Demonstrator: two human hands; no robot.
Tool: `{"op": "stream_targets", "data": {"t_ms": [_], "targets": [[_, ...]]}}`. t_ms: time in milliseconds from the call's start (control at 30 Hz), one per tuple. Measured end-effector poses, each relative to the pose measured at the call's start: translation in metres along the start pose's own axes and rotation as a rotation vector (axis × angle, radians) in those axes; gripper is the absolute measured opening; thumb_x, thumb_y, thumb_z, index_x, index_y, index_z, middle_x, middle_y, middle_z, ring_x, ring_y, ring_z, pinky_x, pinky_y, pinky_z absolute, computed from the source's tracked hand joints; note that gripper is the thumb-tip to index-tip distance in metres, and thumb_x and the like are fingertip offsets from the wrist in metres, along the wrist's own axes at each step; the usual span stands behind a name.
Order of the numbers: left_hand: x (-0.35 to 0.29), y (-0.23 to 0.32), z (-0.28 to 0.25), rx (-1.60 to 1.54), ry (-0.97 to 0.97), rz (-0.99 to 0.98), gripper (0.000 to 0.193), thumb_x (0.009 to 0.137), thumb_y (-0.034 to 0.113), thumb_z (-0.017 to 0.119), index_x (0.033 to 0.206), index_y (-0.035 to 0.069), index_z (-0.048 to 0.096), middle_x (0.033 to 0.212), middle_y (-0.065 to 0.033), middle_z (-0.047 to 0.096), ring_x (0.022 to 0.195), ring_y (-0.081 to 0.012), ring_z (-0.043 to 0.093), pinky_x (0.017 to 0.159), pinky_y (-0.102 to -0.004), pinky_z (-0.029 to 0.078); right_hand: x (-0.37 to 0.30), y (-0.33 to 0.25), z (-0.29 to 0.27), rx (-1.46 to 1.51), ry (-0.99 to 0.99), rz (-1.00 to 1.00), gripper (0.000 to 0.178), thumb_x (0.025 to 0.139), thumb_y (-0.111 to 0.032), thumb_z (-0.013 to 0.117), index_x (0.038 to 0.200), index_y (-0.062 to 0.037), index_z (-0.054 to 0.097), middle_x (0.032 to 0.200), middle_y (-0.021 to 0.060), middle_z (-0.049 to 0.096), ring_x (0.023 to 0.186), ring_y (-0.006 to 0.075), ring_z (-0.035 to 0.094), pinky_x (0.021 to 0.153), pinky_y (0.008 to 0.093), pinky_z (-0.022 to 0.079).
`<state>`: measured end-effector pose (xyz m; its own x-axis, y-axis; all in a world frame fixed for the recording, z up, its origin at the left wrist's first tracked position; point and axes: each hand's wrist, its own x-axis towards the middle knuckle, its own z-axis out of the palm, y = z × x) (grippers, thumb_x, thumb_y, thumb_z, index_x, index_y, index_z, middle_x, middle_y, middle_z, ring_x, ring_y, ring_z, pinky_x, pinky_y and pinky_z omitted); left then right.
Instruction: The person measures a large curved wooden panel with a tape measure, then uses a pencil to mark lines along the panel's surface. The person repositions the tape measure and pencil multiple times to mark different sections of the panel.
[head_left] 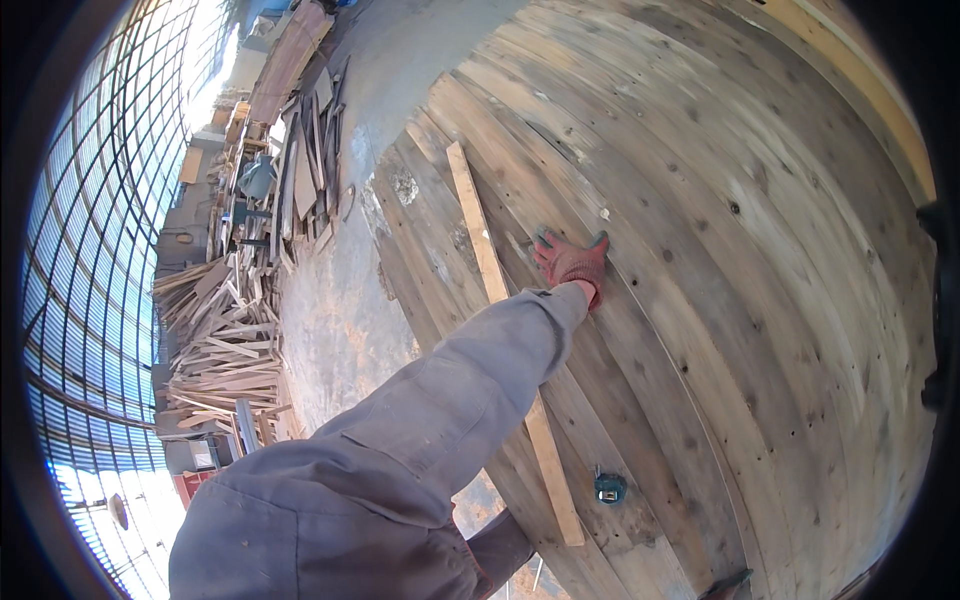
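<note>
My left hand [573, 262], in a red work glove with dark fingertips, rests palm down on wide weathered wooden planks [700, 300] laid side by side. Its fingers are spread and it holds nothing. A long, narrow light-coloured wood strip [480, 235] lies aslant across the planks, passing under my grey-sleeved left forearm [470, 350]. Lower down, a teal tape measure [610, 488] sits on the boards to the right of the strip. A small dark greenish thing [727, 584] shows at the bottom edge, too cut off to make out. My right hand is not visible.
Scrap wood [225, 350] is heaped along the left wall, with longer boards [310, 150] leaning farther back. Bare concrete floor [345, 290] runs between the heap and the planks. A black wire grid [110, 220] covers the bright window side. A yellowish beam [860, 70] borders the far right.
</note>
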<state>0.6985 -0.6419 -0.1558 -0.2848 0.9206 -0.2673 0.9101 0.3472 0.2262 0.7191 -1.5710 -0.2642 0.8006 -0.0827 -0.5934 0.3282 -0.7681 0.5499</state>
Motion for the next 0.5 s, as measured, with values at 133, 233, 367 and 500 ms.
{"op": "stream_targets", "data": {"t_ms": [133,233,367,500], "targets": [[0.001,0.001,0.002,-0.011,0.002,-0.006,0.126,0.069,0.069,0.079,0.163,0.01,0.02,0.17,-0.0188,0.018,0.158,-0.0356,0.014,0.128,-0.0458,0.017,-0.013,0.015,0.053,-0.847,0.097,-0.366,0.068,0.099,-0.031,0.064,0.159,-0.0098,0.038,0.165,0.0148,0.035,0.152,0.0419,0.029,0.119,0.0721,0.021],[0.004,0.004,0.0,0.022,-0.018,-0.015,0.127,0.069,0.069,0.08,0.164,0.011,0.019,0.17,-0.0191,0.018,0.158,-0.0361,0.014,0.128,-0.0464,0.018,-0.014,0.013,0.064,-1.307,0.163,-0.505,0.064,0.101,-0.03,0.061,0.158,-0.009,0.04,0.164,0.0145,0.038,0.151,0.0421,0.031,0.119,0.0731,0.021],[0.005,0.007,-0.002,0.041,-0.06,-0.042,0.127,0.068,0.067,0.081,0.164,0.012,0.018,0.169,-0.0204,0.018,0.158,-0.0374,0.016,0.127,-0.0471,0.018,0.001,-0.008,0.03,-0.525,-0.161,-0.276,0.062,0.101,-0.032,0.059,0.156,-0.0084,0.042,0.158,0.014,0.041,0.146,0.0411,0.034,0.116,0.071,0.023],[0.006,0.012,-0.009,0.047,-0.084,-0.055,0.128,0.069,0.065,0.084,0.165,0.014,0.016,0.171,-0.0188,0.014,0.159,-0.035,0.012,0.128,-0.0472,0.017,0.005,-0.041,-0.012,1.227,-0.281,0.411,0.061,0.1,-0.035,0.059,0.153,-0.0083,0.044,0.153,0.0133,0.042,0.14,0.0398,0.035,0.113,0.0684,0.025]]}}
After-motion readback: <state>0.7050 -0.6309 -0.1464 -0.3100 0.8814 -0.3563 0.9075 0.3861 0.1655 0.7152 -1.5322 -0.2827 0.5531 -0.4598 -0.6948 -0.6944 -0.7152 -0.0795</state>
